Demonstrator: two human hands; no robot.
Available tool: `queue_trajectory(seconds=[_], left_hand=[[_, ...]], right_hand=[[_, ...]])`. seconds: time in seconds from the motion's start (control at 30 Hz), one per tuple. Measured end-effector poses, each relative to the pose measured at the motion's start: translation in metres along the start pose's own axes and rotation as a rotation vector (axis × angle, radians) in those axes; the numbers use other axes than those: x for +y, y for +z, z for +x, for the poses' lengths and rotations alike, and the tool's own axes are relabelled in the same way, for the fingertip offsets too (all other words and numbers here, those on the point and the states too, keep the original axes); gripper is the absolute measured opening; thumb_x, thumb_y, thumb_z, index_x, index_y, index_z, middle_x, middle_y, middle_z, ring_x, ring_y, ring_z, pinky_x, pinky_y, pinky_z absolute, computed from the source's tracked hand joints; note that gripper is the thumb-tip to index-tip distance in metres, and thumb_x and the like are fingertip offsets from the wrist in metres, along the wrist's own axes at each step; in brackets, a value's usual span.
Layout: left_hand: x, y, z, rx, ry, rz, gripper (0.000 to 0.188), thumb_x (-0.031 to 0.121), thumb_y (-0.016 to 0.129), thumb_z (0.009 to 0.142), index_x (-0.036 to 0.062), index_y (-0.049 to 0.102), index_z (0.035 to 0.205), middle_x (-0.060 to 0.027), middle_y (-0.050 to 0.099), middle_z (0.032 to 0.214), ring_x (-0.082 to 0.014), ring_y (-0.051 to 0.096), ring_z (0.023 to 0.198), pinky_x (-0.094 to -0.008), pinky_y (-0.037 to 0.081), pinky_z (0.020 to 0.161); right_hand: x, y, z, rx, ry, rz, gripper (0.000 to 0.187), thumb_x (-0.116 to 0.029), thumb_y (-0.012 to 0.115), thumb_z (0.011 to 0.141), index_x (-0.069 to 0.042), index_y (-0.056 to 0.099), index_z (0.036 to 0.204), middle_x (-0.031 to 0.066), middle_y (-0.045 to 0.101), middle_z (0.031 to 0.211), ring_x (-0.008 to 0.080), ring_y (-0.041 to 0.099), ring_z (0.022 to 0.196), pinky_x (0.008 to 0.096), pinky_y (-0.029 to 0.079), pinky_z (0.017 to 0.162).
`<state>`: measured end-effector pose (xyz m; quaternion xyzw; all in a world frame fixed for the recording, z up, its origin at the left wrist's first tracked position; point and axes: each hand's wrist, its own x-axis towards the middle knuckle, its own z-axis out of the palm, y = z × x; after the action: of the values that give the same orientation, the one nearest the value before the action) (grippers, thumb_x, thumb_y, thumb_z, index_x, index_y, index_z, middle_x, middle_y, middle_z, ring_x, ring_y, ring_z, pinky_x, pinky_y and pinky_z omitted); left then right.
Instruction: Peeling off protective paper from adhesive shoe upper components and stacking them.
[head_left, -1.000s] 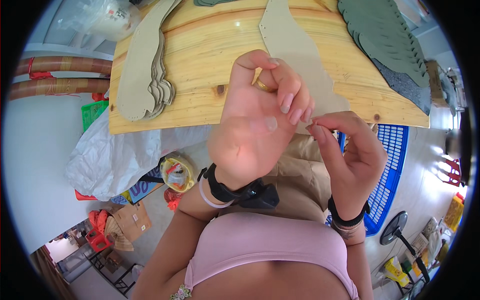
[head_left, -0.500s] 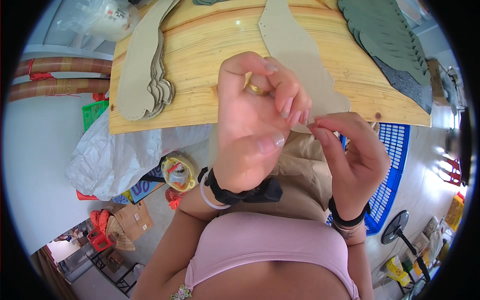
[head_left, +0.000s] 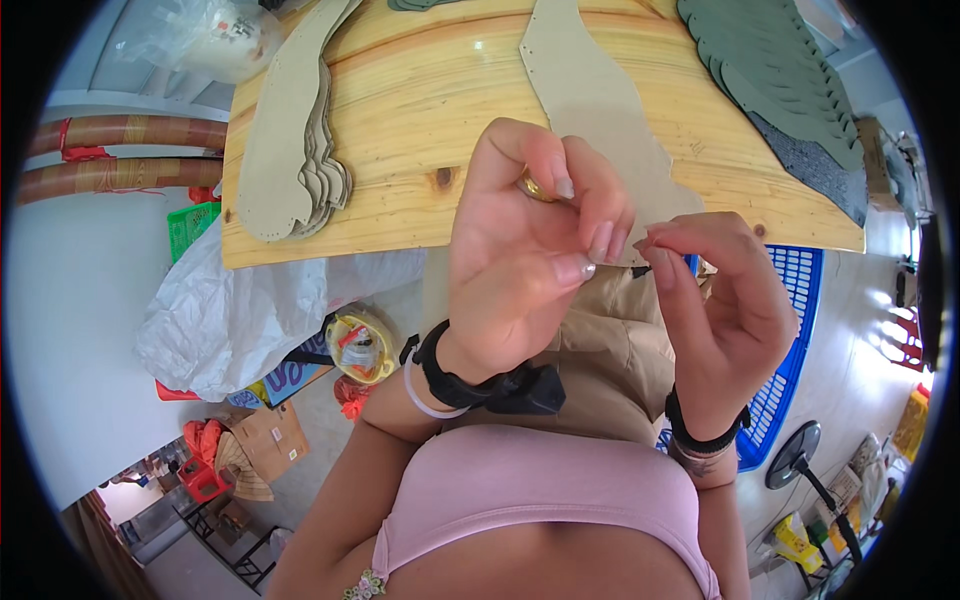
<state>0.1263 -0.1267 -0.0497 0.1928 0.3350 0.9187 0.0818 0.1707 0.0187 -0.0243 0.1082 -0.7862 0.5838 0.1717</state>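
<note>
My left hand (head_left: 520, 250), wearing a gold ring, is raised palm up just over the table's near edge. Its fingers are curled, and the thumb tip meets the fingertips. Close beside it, my right hand (head_left: 725, 310) pinches thumb and forefinger together, the other fingers folded. Whatever either pinch holds is too fine to make out. Behind the hands a single beige cut piece (head_left: 590, 95) with small holes along its edge lies flat on the wooden table (head_left: 420, 130); the hands partly cover its near end.
A stack of beige cut pieces (head_left: 285, 150) lies at the table's left. Overlapping dark green scalloped pieces (head_left: 770, 70) lie at the right. Below the table are a blue plastic basket (head_left: 800, 290), a white plastic sack (head_left: 230, 320) and a yellow container (head_left: 360, 345).
Both hands have shifted slightly right and down, staying close together. The left thumb has come up against its fingertips. The right pinch stays closed.
</note>
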Motion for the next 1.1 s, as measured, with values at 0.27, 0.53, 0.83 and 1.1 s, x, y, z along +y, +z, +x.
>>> queue_trajectory(seconds=[0.27, 0.53, 0.83, 1.1], left_hand=[[-0.001, -0.006, 0.001, -0.079, -0.072, -0.012, 0.02, 0.014, 0.053, 0.074, 0.0134, 0.043, 0.091, -0.0033, 0.042, 0.085, -0.0186, 0.04, 0.081, -0.0333, 0.038, 0.076], [-0.011, -0.005, -0.001, -0.049, 0.023, -0.022, 0.016, 0.012, 0.056, 0.074, 0.0055, 0.051, 0.088, -0.0072, 0.045, 0.092, -0.0154, 0.043, 0.082, -0.0281, 0.036, 0.078], [-0.002, -0.013, 0.005, -0.203, 0.145, 0.359, 0.01, 0.013, 0.054, 0.074, 0.0065, 0.051, 0.081, -0.0083, 0.044, 0.089, -0.0173, 0.04, 0.081, -0.0296, 0.035, 0.074], [-0.005, -0.011, 0.005, -0.268, 0.131, 0.485, 0.011, 0.017, 0.055, 0.078, 0.0091, 0.048, 0.082, -0.0086, 0.045, 0.082, -0.0181, 0.04, 0.076, -0.0307, 0.035, 0.072]], right_hand=[[-0.004, 0.0, 0.003, 0.001, -0.042, 0.032, 0.018, 0.015, 0.062, 0.079, 0.007, 0.063, 0.095, 0.0131, 0.064, 0.091, 0.0182, 0.061, 0.085, 0.0272, 0.047, 0.078], [-0.01, -0.002, 0.009, -0.072, -0.104, -0.127, 0.016, 0.015, 0.064, 0.076, 0.006, 0.066, 0.089, 0.0133, 0.067, 0.087, 0.0207, 0.062, 0.08, 0.0285, 0.048, 0.072], [-0.008, -0.005, 0.008, -0.149, 0.017, -0.007, 0.015, 0.013, 0.067, 0.075, 0.006, 0.065, 0.087, 0.0113, 0.067, 0.086, 0.0189, 0.061, 0.077, 0.027, 0.046, 0.07], [-0.012, -0.012, 0.011, -0.161, 0.05, -0.08, 0.014, 0.012, 0.067, 0.073, 0.003, 0.065, 0.084, 0.0074, 0.065, 0.08, 0.0155, 0.059, 0.073, 0.0248, 0.044, 0.067]])
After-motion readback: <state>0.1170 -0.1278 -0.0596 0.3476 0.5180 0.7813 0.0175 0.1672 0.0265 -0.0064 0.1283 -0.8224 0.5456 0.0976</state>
